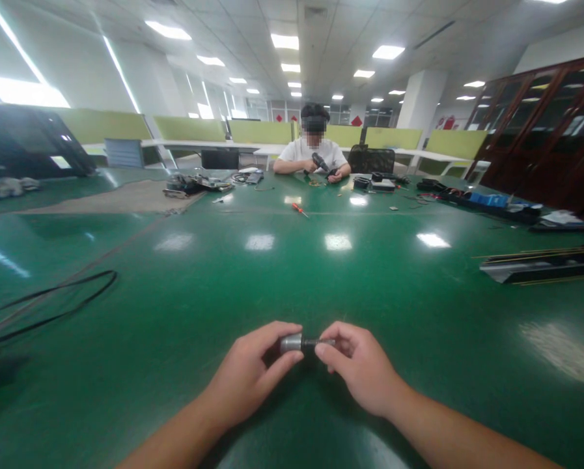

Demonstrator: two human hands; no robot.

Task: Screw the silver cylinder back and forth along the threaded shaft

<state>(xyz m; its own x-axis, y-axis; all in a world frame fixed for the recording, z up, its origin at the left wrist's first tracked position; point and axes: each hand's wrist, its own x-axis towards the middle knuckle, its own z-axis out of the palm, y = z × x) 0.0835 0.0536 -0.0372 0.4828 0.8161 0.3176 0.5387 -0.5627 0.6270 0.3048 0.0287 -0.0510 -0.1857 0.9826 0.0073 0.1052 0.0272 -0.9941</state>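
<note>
Between my hands is a small silver metal cylinder (292,342) with a dark, narrow rod (310,344) coming out of its right end. My left hand (250,368) is closed around the cylinder, thumb below and fingers above. With thumb and fingertips my right hand (362,368) pinches the far end of the rod. The piece lies roughly level, low over the green tabletop (282,280). My fingers cover part of both ends, and whether the rod is screwed in or just inserted I cannot tell.
Across the table sits a person (314,153) holding a dark power drill (319,161). An orange-handled screwdriver (297,208) lies mid-table. Electronic parts (189,184) are at the back left, a black cable (96,280) at left, and a metal channel (530,268) at right.
</note>
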